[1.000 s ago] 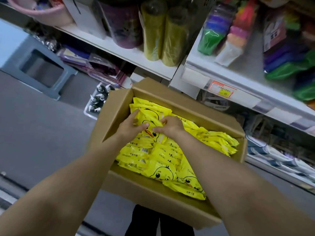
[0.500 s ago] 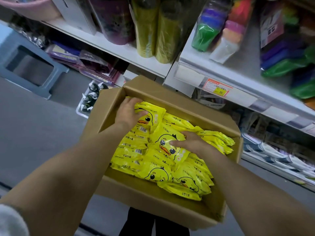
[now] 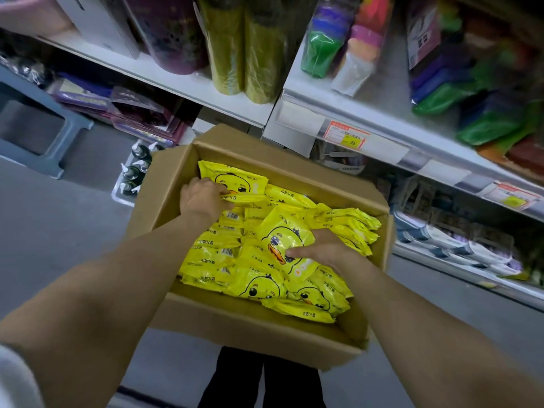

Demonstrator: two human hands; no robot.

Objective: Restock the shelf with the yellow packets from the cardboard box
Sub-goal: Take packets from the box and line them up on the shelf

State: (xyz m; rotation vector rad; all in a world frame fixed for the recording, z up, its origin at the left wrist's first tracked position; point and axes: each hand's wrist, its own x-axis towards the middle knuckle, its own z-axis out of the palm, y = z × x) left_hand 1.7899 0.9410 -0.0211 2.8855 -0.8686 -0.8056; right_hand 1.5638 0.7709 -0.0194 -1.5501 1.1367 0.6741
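Head view: in the box (image 3: 235,328), left hand (image 3: 203,198) grips far packet (image 3: 240,178), right hand (image 3: 323,248) pinches middle packet (image 3: 282,235).

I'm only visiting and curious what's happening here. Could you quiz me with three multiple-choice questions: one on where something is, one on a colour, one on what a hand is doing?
1. Where are the yellow packets? A) on the floor B) in the cardboard box C) in a basket
2. The stool's colour? A) red B) grey-blue C) green
3. The right hand is: A) empty B) holding a bottle C) gripping a packet
Answers: B, they fill it; B, seen at left; C, thumb pressed on its duck picture.
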